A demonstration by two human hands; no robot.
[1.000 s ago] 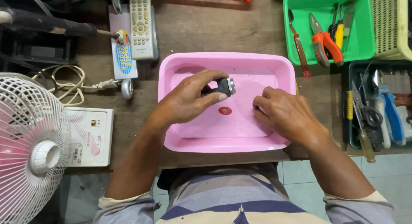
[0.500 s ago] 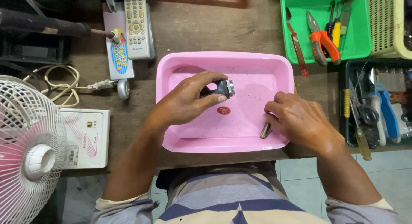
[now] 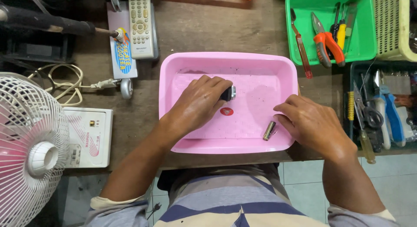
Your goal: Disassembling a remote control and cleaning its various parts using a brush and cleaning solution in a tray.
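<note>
Left hand fingers curled tight around a small dark cylindrical part with a metal end, held just above the floor of the pink tray. Can't tell exactly what the part is; most of it is hidden under the fingers.

Right hand palm down at the tray's right rim, fingers loosely bent, holding nothing. Fingertips just beside a small metallic cylinder lying on its side in the tray's near right corner, close to touching.

Red disc flat on the tray floor, below the held part. Tray sits on a wooden bench.

Around: green bin with orange-handled pliers far right, remote control far left, white fan at the left edge.

Risks, as I read it:
- loose cylinder is round, on smooth plastic. A nudge from the right fingertips could roll it away.
- held part is small, grip covers it. A slip drops it onto the disc.
- tray overhangs the near bench edge slightly; weight on that rim could tip it.
</note>
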